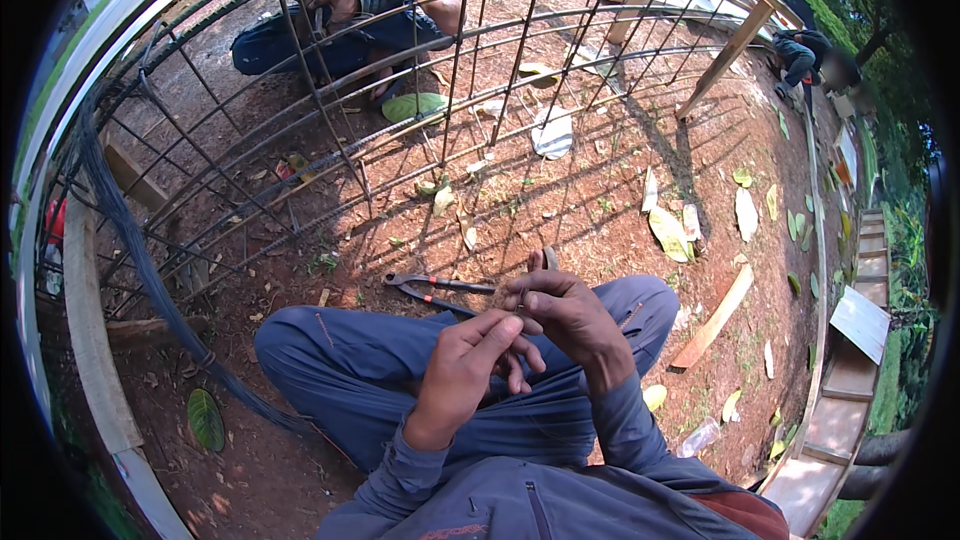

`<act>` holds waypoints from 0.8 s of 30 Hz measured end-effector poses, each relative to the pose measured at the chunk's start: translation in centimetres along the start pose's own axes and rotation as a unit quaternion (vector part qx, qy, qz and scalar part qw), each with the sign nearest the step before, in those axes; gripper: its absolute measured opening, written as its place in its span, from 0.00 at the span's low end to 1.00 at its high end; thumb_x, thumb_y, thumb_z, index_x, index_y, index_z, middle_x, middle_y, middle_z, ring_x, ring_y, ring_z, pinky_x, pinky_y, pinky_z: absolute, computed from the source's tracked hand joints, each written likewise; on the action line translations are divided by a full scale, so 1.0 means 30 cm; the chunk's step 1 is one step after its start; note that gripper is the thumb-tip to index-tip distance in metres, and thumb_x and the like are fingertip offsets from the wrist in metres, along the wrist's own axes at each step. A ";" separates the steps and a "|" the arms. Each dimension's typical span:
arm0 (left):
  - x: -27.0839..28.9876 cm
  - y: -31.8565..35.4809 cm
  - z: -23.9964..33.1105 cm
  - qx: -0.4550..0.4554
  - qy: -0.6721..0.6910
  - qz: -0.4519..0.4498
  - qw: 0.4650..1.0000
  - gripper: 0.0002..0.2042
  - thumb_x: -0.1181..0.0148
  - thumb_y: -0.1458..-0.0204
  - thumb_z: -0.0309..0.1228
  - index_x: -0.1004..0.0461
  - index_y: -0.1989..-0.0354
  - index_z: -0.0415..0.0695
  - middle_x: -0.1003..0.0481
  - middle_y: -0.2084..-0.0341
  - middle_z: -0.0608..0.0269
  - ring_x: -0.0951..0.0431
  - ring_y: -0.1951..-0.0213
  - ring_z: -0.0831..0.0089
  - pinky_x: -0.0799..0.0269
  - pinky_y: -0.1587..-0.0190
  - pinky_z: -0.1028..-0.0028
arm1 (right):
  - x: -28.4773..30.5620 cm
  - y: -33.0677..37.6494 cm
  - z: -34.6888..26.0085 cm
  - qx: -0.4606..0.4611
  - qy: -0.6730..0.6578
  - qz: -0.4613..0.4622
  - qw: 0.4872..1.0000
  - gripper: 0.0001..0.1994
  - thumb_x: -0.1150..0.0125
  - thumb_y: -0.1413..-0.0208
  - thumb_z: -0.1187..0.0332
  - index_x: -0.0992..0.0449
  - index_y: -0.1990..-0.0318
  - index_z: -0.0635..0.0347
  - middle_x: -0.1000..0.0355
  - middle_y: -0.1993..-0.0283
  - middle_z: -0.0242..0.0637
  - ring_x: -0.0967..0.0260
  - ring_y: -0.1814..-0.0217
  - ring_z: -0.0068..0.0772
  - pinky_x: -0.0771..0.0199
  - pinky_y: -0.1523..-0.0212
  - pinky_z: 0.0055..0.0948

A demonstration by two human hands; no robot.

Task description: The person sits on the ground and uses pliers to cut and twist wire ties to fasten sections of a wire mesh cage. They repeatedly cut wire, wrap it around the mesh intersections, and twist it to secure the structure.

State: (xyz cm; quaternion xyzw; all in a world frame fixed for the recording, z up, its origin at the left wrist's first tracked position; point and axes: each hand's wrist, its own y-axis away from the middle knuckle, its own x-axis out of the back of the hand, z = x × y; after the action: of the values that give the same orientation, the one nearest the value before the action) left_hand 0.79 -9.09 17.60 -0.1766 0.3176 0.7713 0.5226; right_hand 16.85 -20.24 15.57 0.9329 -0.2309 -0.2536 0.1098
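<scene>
A big cage of steel bars (330, 130) curves across the left and far side of the scene, standing on red dirt (560, 200) strewn with dry leaves. A thick bundle of dark wire (140, 270) hangs down its left side to the ground. On the far side of the cage another person (350, 10) crouches in blue clothes, one hand on a bar. A wooden plank (712, 318) lies on the dirt to the right, near the knee of the blue trousers (360, 370) that fill the near middle.

Pliers (435, 290) with dark handles lie on the ground just beyond the knees, a little left of the hands and apart from them.

The left hand (465, 370) and right hand (565, 315) meet above the lap, touching. Both have their fingers curled in, fingertips pinched together on something very small and thin (519, 312), perhaps a bit of wire; it is too small to tell.
</scene>
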 end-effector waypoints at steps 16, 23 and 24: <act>0.040 -0.113 0.056 -0.169 0.030 0.135 0.976 0.13 0.45 0.31 0.33 0.22 0.49 0.36 0.17 0.65 0.56 0.18 0.65 0.74 0.22 0.60 0.73 | -0.126 0.086 -0.040 -0.010 0.149 0.004 0.989 0.22 0.49 0.26 0.65 0.35 0.32 0.69 0.21 0.51 0.41 0.22 0.55 0.26 0.20 0.52 0.27; 0.111 -0.256 0.087 -0.186 0.055 0.096 0.976 0.14 0.43 0.32 0.36 0.21 0.49 0.38 0.16 0.61 0.57 0.19 0.61 0.76 0.25 0.61 0.75 | -0.156 0.079 -0.017 0.160 0.400 0.128 0.893 0.12 0.46 0.29 0.70 0.22 0.46 0.67 0.27 0.71 0.36 0.35 0.71 0.21 0.32 0.68 0.25; 0.120 -0.269 0.085 -0.183 0.052 0.088 0.978 0.14 0.44 0.31 0.36 0.21 0.49 0.38 0.16 0.61 0.56 0.19 0.62 0.76 0.25 0.62 0.76 | -0.142 0.068 -0.018 0.181 0.416 0.152 0.878 0.11 0.45 0.29 0.71 0.20 0.49 0.67 0.28 0.73 0.36 0.37 0.71 0.21 0.34 0.69 0.24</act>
State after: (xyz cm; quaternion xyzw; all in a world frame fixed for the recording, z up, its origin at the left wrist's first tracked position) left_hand 6.94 -2.84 14.83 -0.2801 0.2121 0.8493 0.3941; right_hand 13.12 -19.89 18.47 0.9094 -0.3449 0.2239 0.0625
